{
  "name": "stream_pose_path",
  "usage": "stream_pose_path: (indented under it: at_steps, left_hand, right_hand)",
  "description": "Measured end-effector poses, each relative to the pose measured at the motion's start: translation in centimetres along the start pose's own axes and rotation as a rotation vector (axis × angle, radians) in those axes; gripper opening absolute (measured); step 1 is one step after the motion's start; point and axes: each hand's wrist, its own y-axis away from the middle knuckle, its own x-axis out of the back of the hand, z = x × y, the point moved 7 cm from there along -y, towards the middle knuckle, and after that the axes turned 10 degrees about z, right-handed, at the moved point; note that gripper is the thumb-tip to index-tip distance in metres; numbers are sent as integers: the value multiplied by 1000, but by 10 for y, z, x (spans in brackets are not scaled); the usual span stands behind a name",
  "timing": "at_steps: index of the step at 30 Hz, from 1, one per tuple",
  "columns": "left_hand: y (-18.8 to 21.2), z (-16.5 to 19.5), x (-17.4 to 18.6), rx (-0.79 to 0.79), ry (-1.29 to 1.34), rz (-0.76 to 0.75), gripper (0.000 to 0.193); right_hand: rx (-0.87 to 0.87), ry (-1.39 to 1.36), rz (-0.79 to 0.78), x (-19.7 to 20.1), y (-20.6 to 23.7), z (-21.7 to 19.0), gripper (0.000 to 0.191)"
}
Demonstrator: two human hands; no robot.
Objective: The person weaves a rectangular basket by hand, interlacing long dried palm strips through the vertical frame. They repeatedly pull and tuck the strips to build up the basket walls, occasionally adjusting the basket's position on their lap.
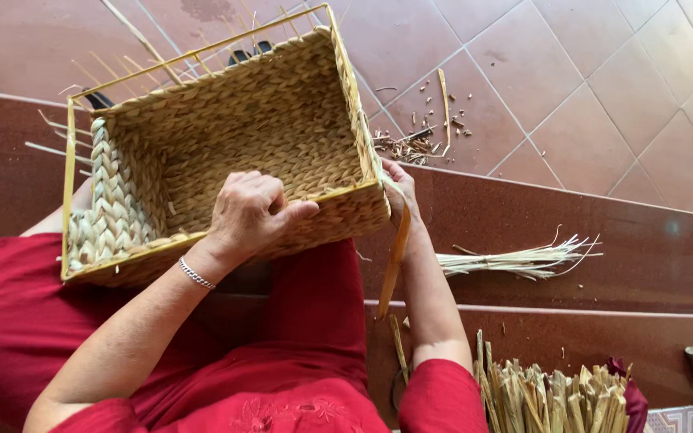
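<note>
The person holds a big square basket woven from pale dried straw on a yellow frame (pixel 226 144) on the lap, tipped so the inside shows. The floor and three walls of the basket look fully woven. The near wall under the fingers looks low, and thin yellow sticks poke out past the far wall and the left side, so the top edge seems not finished yet. That is a guess from how it looks.

The left hand (pixel 252 215) rests over the near rim. Its fingers are curled together and pressed down on the rim, with the thumb stretched to the right along the weave. The right hand (pixel 399 188) is at the right corner of the basket. Its fingers pinch a long flat tan straw strip (pixel 395 256), which hangs down below them.

To the right of the right fingers, a loose bunch of thin pale straw stalks (pixel 523 259) lies on the dark red stone step (pixel 651 248). Above those fingers, small brown straw scraps (pixel 415 146) litter the red tiled floor (pixel 587 96). Far below, a thick bundle of cut tan reeds (pixel 555 397) waits. Nothing blocks the hands.
</note>
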Motion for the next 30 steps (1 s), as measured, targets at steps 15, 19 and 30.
stream_pose_path:
  at_steps: [15, 19, 30]
  left_hand:
    - [-22, 41, -14, -169, 301, -59, 53]
    - [-39, 55, -27, -199, 213, -74, 66]
    - [-52, 55, -65, -341, 284, 56, 43]
  right_hand:
    - [296, 303, 27, 83, 81, -67, 18]
    - [464, 447, 138, 71, 109, -100, 20]
    - [859, 612, -271, -45, 187, -108, 26]
